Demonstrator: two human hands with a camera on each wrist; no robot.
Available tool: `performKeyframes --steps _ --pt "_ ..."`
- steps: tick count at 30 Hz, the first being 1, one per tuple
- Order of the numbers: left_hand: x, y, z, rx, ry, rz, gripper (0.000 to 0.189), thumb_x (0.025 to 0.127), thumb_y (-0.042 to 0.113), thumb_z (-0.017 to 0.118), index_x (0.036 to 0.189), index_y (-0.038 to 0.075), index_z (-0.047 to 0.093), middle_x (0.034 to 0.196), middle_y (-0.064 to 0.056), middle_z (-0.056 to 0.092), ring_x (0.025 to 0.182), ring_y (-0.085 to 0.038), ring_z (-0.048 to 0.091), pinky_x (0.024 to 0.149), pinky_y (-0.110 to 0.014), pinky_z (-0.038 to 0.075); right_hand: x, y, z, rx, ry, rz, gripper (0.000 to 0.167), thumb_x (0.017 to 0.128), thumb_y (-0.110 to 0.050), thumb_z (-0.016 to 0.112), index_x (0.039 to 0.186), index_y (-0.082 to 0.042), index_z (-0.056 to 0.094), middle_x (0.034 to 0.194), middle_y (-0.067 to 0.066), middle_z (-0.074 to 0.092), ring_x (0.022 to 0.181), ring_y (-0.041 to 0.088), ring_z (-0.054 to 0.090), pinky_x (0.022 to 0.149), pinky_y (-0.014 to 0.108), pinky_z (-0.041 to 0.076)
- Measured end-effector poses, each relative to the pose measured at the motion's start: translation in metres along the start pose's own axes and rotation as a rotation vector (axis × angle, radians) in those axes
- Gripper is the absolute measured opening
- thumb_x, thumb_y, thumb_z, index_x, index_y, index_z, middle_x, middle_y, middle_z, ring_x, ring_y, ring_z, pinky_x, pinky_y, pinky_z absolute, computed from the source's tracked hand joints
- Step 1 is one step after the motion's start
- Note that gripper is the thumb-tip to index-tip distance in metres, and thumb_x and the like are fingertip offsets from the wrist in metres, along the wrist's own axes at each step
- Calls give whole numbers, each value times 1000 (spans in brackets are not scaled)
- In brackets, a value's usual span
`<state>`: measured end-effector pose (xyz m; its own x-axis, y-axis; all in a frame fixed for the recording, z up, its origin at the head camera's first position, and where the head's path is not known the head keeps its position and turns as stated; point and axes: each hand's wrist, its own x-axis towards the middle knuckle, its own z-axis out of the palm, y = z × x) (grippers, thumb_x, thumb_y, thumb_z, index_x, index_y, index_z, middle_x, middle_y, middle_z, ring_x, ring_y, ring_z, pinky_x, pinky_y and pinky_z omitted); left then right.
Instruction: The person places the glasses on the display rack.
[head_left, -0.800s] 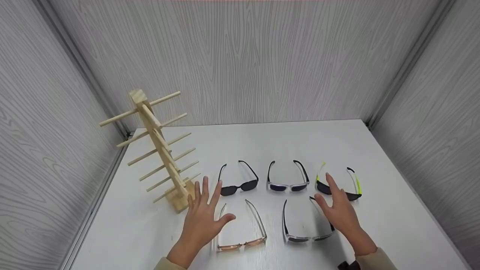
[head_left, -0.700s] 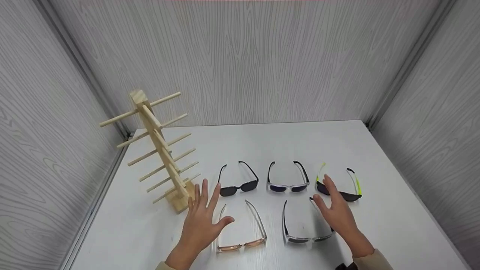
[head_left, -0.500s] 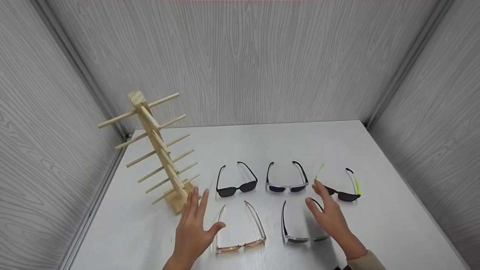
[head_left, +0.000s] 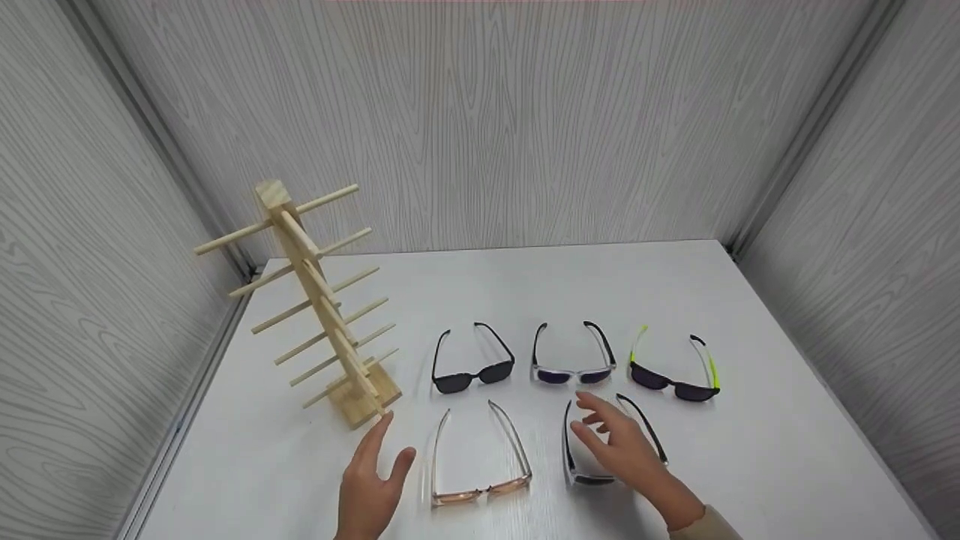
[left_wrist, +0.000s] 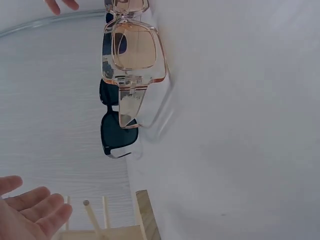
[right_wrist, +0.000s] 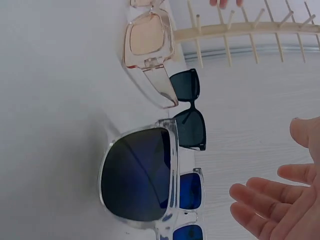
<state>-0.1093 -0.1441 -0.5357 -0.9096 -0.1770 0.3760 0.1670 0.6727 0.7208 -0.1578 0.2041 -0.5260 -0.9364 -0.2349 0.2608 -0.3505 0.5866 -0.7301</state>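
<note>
My left hand (head_left: 369, 487) hovers over the table's front left, thumb apart from the fingers, holding nothing. Its fingertips reach toward the base of a wooden peg stand (head_left: 360, 409); the left wrist view shows the relaxed fingers (left_wrist: 47, 207). To its right lie glasses with peach-tinted lenses (head_left: 510, 486). My right hand (head_left: 630, 454), fingers loosely bent and holding nothing, is above clear-framed sunglasses with dark temples (head_left: 595, 480), hiding part of them. In the right wrist view those sunglasses (right_wrist: 135, 175) stand beside the hand, apart from the fingers (right_wrist: 257, 200).
Behind, in a row, lie black sunglasses (head_left: 495, 372), clear-framed sunglasses with blue lenses (head_left: 553, 376) and dark sunglasses with neon yellow temples (head_left: 694, 391). All have their temples unfolded. Grey wood-grain panels (head_left: 480, 127) enclose the white table (head_left: 495, 285) at the back and sides.
Both hands have drawn back toward the front edge. The right hand has also moved left, from the yellow-templed sunglasses to over the front clear-framed pair. The glasses and stand stay put.
</note>
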Motion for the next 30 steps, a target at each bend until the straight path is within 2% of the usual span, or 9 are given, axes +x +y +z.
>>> performKeyframes --steps 3,6,11,13,18,22,26,30 --pt "-2 -1 1 -56 -81 -149 61 85 43 65 131 5 49 129 -14 53 114 -30 53 87 -45 46 -2 -5 7 41 -55 -13 43 92 -33 58 128 -9 53 112 5 62 86 11 60 69 31 50" --pt "-3 -3 3 -98 -155 -267 65 86 47 62 131 3 47 128 -17 52 111 -31 55 87 -44 47 -3 -9 15 81 -119 -11 42 93 -33 57 125 -6 55 107 6 63 82 11 59 66 27 49" --pt "-5 -5 7 -163 -279 -425 73 82 54 62 131 1 46 126 -19 53 110 -32 55 87 -43 47 -4 -16 27 129 -202 10 41 94 -34 55 123 -5 56 104 11 64 82 14 60 68 27 50" --pt "-5 -5 8 -200 -333 -463 75 81 54 63 131 0 45 124 -21 53 110 -33 55 86 -44 47 -4 -18 32 144 -228 9 40 95 -32 54 123 -3 56 102 11 64 81 15 62 68 27 50" --pt "-7 -11 13 -318 -470 -513 74 83 46 67 132 -4 41 121 -24 54 107 -34 56 85 -44 48 -5 -21 42 166 -299 1 40 96 -26 53 123 3 53 98 9 64 72 15 63 61 26 50" --pt "-11 -17 16 -379 -563 -540 72 84 39 68 132 -6 41 117 -21 57 104 -31 57 84 -41 49 -6 -21 51 173 -355 35 43 95 -26 54 124 6 51 95 8 65 68 15 63 57 24 47" --pt "-15 -22 19 -411 -591 -513 67 84 33 69 128 -9 43 111 -18 60 100 -29 60 82 -38 50 -6 -22 58 179 -395 83 47 95 -26 55 124 9 49 93 9 65 66 18 63 54 24 46" --pt "-17 -24 22 -423 -601 -495 62 83 29 71 125 -10 47 109 -18 62 98 -28 61 81 -37 50 -8 -22 63 158 -409 114 48 94 -24 57 124 12 48 91 9 65 63 14 61 52 24 47"
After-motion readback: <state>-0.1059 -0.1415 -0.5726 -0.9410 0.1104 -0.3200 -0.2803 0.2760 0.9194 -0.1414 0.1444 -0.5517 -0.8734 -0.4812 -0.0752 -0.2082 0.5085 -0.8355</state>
